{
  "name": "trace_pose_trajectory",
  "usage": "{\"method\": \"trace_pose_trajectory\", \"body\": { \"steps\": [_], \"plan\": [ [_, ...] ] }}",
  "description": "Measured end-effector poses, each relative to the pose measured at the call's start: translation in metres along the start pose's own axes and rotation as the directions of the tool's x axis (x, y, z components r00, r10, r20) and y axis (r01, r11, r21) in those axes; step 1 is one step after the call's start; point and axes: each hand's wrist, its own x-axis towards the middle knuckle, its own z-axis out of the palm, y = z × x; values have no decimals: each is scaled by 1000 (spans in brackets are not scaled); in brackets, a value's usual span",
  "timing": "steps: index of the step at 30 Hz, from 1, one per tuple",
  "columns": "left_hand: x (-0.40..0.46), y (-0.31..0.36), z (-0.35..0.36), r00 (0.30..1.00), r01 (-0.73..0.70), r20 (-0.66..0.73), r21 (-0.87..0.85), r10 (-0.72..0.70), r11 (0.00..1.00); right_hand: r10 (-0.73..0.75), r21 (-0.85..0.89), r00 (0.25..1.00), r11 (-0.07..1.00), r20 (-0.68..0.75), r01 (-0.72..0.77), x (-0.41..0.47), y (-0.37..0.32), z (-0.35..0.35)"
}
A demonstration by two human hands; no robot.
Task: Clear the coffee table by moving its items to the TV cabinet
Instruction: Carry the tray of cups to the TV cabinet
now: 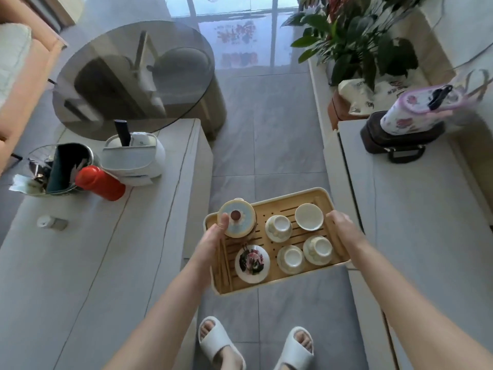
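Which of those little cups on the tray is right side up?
The cup at the tray's far right corner, nearest the right hand; the other three sit upside down.

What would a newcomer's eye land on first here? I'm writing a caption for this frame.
First, the bamboo tea tray in mid-frame, held over the floor by the left hand and right hand, carrying a lidded teapot and small cups. Next, the red bottle lying on the pale table at left, then the leafy plant at top right.

Tea tray (324, 194) bears teapot (237, 218), 4 cups (278, 227).
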Motion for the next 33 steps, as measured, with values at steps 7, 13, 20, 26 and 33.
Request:
{"method": "trace_pose_trajectory", "body": {
  "steps": [7,13,20,26,33],
  "plan": [
    [27,20,111,994,67,83,49,-71,997,34,59,994,998,-109,-27,18,22,-109],
    [63,36,187,984,59,161,121,-78,991,60,107,974,994,-218,-38,39,33,-186],
    [121,57,247,954,82,267,201,-135,976,144,179,946,979,-290,-94,79,30,-245],
    [181,73,289,931,102,321,234,-176,967,221,263,930,954,-294,-143,125,37,-275],
    [248,63,338,935,137,286,250,-208,959,271,297,910,938,-314,-177,194,54,-310]
  ]
}}
